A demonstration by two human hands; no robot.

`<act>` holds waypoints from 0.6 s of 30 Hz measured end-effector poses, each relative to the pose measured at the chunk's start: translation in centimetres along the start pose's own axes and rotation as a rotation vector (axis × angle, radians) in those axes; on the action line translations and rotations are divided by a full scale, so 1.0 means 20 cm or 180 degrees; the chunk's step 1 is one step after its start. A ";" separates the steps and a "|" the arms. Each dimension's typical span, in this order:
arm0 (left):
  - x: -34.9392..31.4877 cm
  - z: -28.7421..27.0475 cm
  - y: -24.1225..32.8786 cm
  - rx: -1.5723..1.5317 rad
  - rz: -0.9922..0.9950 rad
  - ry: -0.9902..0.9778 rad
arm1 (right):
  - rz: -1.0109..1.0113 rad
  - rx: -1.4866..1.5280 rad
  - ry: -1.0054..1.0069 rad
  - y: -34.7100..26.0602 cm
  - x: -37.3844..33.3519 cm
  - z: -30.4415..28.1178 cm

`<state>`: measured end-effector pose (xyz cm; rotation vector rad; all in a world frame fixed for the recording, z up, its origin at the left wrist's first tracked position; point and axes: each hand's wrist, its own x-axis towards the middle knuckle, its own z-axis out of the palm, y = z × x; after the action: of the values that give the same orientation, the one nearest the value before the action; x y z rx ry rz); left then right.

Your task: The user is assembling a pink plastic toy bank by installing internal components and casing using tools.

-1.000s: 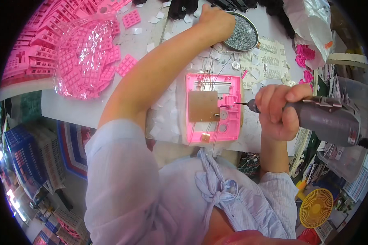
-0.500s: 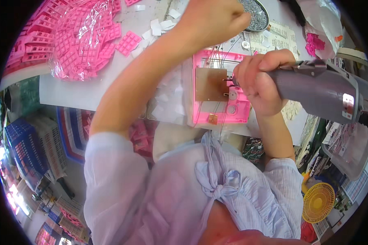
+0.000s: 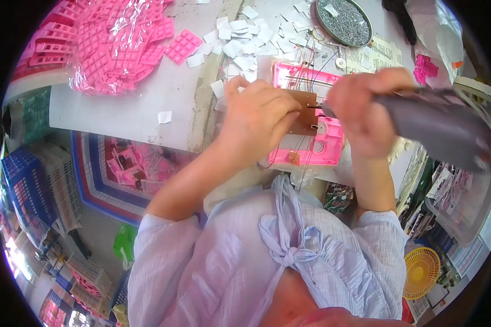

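Note:
A pink plastic casing [image 3: 327, 155] lies on the table in front of me, with a brown circuit board [image 3: 306, 121] in it and thin wires running across. My left hand [image 3: 256, 117] is closed at the board's left side, its fingertips on the board and its palm covering part of the casing. Gripped in my right hand [image 3: 368, 109] is a dark grey electric screwdriver [image 3: 436, 128], smeared by motion. The tool's tip points left at the board's right edge; whether it touches a screw I cannot make out.
White paper pieces [image 3: 245, 41] are scattered behind the casing. A round dish of small metal screws [image 3: 346, 24] stands at the far right. Pink keypad-like parts fill a clear bag [image 3: 112, 49] at the far left. Below the table's left edge stands a striped basket [image 3: 93, 180] of pink parts.
My left hand has come back from near the screw dish down to the board. The casing sits slightly further right. My right hand still holds the screwdriver at the board's right edge.

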<state>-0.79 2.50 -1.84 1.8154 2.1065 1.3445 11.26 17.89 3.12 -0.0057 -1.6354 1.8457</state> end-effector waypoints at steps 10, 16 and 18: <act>-0.05 0.00 -0.03 -0.0104 0.0053 0.0171 | -0.0168 0.0361 -0.0613 -0.07 0.05 0.11; -0.03 -0.08 -0.03 0.0192 -0.0287 0.0335 | -0.0244 0.0734 -0.0127 0.07 0.08 0.16; -0.05 -0.13 -0.07 0.0278 -0.0375 0.0538 | -0.0206 0.0628 0.0024 0.12 0.07 0.15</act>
<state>-3.01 0.26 -1.68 1.6295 2.3504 1.4447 7.75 15.83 2.22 0.1241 -1.4254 1.9465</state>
